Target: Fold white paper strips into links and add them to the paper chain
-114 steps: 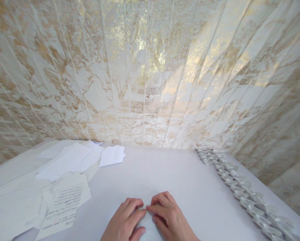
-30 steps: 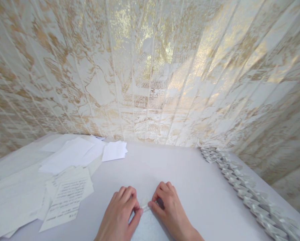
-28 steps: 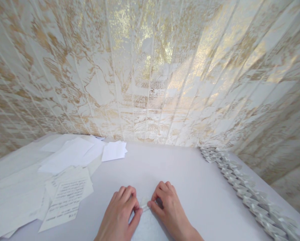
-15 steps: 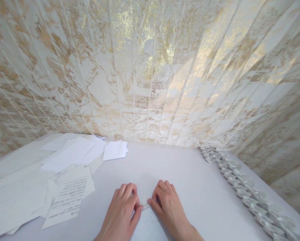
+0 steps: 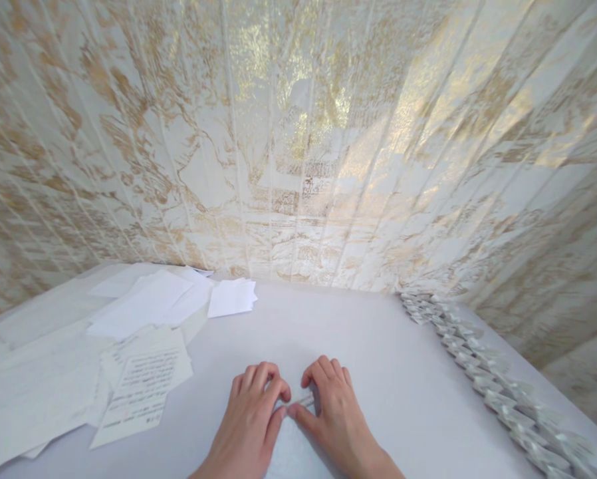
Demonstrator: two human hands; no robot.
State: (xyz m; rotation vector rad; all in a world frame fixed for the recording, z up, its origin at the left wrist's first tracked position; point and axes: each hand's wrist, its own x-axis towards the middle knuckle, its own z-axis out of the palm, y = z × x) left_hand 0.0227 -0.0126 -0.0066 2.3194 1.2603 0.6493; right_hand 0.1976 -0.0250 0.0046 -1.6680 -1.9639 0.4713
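Near the front of the white table, a small folded piece of paper [image 5: 306,401] is pinched between my two hands. My left hand [image 5: 253,416] has its thumb and index finger closed at the paper's left end. From the other side, my right hand [image 5: 337,416] presses its thumb tip near the same spot, fingers curled over the right part of the paper. The thumbs almost meet. Much of the paper is hidden behind the fingers. A pale, bluish patch lies between my wrists; whether it is a sheet or the tabletop I cannot tell.
On the left spread loose white sheets [image 5: 34,392], one printed page [image 5: 139,392] on top. A small stack of paper pieces [image 5: 231,297] sits at the back. Long rows of folded paper units [image 5: 498,399] line the right edge of the table [image 5: 403,372]. A gold-patterned curtain [image 5: 298,219] hangs behind.
The hands have drawn slightly closer together, the left shifting right. More of the folded paper's right part now shows between the right thumb and fingers.
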